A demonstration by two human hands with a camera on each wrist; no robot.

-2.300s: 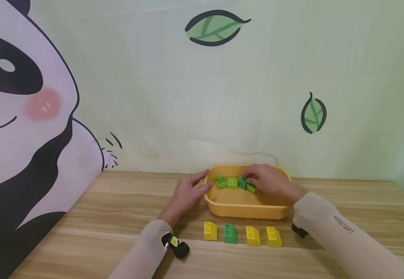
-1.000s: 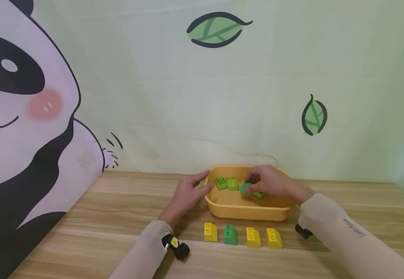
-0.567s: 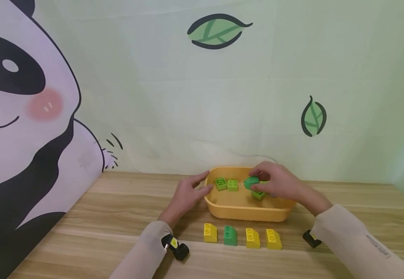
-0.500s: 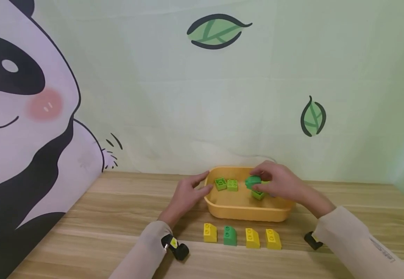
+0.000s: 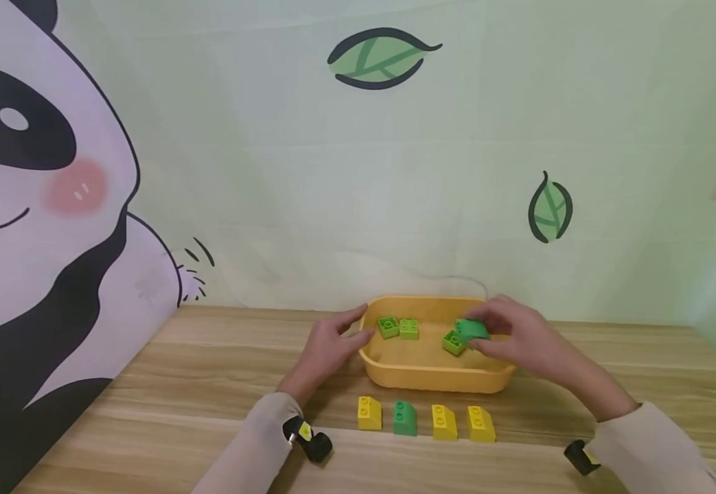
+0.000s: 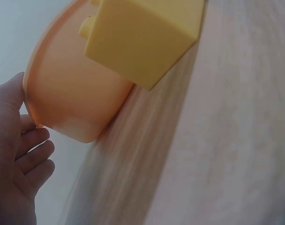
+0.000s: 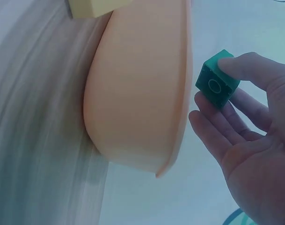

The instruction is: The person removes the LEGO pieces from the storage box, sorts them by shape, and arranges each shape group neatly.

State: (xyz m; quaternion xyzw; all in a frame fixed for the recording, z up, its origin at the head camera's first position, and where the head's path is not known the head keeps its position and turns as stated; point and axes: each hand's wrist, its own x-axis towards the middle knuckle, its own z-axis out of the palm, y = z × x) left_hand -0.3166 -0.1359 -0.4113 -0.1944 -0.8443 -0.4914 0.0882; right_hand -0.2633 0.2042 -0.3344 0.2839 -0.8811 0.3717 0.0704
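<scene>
My right hand (image 5: pixel 521 333) pinches a dark green toy brick (image 5: pixel 471 331) between thumb and fingers, over the right end of a yellow-orange plastic tub (image 5: pixel 438 379). In the right wrist view the green brick (image 7: pixel 218 77) shows its hollow underside beside the tub's rim. My left hand (image 5: pixel 328 348) rests at the tub's left end, its thumb and index finger fairly straight against the rim; the left wrist view shows the other fingers loosely bent. Inside the tub lie light green bricks: one upturned (image 5: pixel 388 326), one studs up (image 5: pixel 409 328), and one (image 5: pixel 454 343) below the held brick.
A row of sloped bricks stands on the wooden table (image 5: pixel 222 384) before the tub: a yellow brick (image 5: pixel 369 413), a green brick (image 5: pixel 404 418) and two more yellow bricks (image 5: pixel 444 422). Behind the table hangs a pale green backdrop (image 5: pixel 271 171) with a printed panda.
My right hand has picked the dark green brick from among the others in the tub, raised it and carried it right. A light green brick shifted slightly. My left hand stays at the rim.
</scene>
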